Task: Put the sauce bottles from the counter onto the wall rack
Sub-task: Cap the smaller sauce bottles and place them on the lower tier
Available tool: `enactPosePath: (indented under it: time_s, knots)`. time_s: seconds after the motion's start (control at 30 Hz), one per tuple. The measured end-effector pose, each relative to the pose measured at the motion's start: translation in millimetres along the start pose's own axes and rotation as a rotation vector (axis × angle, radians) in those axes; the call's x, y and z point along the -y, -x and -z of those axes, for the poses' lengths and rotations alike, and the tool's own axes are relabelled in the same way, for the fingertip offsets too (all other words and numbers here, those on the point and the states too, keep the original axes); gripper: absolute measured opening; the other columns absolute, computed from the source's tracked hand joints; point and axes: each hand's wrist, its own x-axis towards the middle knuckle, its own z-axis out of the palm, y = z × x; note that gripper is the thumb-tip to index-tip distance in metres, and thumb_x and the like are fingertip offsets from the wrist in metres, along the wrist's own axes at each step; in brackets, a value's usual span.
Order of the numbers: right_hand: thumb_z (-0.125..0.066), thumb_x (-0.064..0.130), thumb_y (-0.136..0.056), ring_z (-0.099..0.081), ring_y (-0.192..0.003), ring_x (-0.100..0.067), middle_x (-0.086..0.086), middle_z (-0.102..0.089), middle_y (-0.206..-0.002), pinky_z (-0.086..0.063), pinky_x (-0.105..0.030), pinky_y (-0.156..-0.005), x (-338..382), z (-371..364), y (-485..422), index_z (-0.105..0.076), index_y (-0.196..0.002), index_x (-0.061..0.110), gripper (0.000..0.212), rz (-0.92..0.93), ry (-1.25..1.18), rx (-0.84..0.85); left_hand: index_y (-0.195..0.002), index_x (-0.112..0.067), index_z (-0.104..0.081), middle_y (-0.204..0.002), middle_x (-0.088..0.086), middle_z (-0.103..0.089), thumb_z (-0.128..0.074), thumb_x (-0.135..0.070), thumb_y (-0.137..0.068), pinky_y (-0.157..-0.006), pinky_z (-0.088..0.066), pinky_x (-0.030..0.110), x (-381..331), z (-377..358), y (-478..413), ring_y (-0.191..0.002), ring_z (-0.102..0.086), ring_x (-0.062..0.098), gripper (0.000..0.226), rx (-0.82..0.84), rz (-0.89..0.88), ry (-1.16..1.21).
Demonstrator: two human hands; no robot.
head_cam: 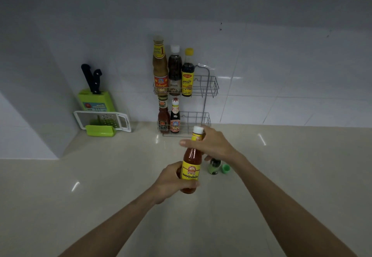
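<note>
chili sauce bottle (191, 161) held by left hand (173, 182), right hand (211, 146) at neck

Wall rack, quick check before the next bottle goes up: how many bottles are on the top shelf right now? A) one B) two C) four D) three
D: the top shelf of the wall rack holds three bottles side by side, a tall bottle, a white-capped bottle and a yellow-capped bottle, with bare space to their right.
</note>
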Motion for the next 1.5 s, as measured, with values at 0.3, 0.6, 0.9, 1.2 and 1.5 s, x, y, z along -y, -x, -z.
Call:
enactPosePath:
  time_s: [0.3, 0.6, 0.9, 1.2, 1.5]
  knots:
    - [-0.081, 0.031, -0.074, -0.067, -0.088, -0.02, 0.006, -0.064, -0.091, -0.062, -0.039, -0.062, -27, -22, -52, -0.06, -0.099, 0.016, 0.036, -0.079, -0.22, -0.068, -0.149, -0.023, -0.02, -0.145, -0.002, -0.046, -0.087, -0.024, -0.061, -0.107, -0.044, 0.035, 7, 34, -50, -0.13, -0.049, 0.016, 0.11, 0.099, 0.105, -0.081]
    - [-0.077, 0.022, -0.077, -0.06, -0.088, -0.016, -0.001, -0.065, -0.093, -0.05, -0.028, -0.077, -44, -25, -159, -0.057, -0.098, 0.019, 0.029, 0.055, -0.332, -0.566, -0.154, -0.024, -0.004, -0.16, -0.005, -0.018, -0.075, -0.014, -0.078, -0.109, -0.024, 0.022, -19, 114, -137, -0.146, -0.022, 0.016, 0.104, -0.082, 0.109, -0.139]
    - [-0.074, 0.018, -0.079, -0.059, -0.093, -0.02, -0.002, -0.064, -0.097, -0.05, -0.032, -0.078, -67, -44, -219, -0.057, -0.102, 0.014, 0.029, 0.1, -0.128, -0.465, -0.148, -0.01, -0.009, -0.13, -0.005, -0.041, -0.071, -0.002, -0.08, -0.091, -0.034, 0.022, -32, 115, -193, -0.112, -0.042, 0.011, 0.092, -0.236, 0.103, -0.039]
    - [-0.074, 0.03, -0.079, -0.061, -0.092, -0.025, -0.008, -0.068, -0.1, -0.047, -0.031, -0.073, -69, -42, -264, -0.055, -0.104, 0.011, 0.037, 0.014, 0.087, -0.302, -0.147, -0.022, -0.025, -0.125, -0.003, -0.053, -0.071, -0.002, -0.071, -0.082, -0.044, 0.021, -16, 139, -208, -0.124, -0.051, 0.022, 0.091, -0.163, 0.153, -0.11]
    - [-0.073, 0.029, -0.082, -0.062, -0.101, -0.029, -0.012, -0.067, -0.108, -0.047, -0.032, -0.079, -77, -54, -270, -0.052, -0.111, 0.008, 0.041, -0.069, 0.071, -0.256, -0.148, -0.034, -0.021, -0.127, -0.006, -0.057, -0.065, -0.016, -0.056, -0.101, -0.045, 0.038, -5, 146, -213, -0.12, -0.053, 0.021, 0.103, -0.134, 0.173, -0.175]
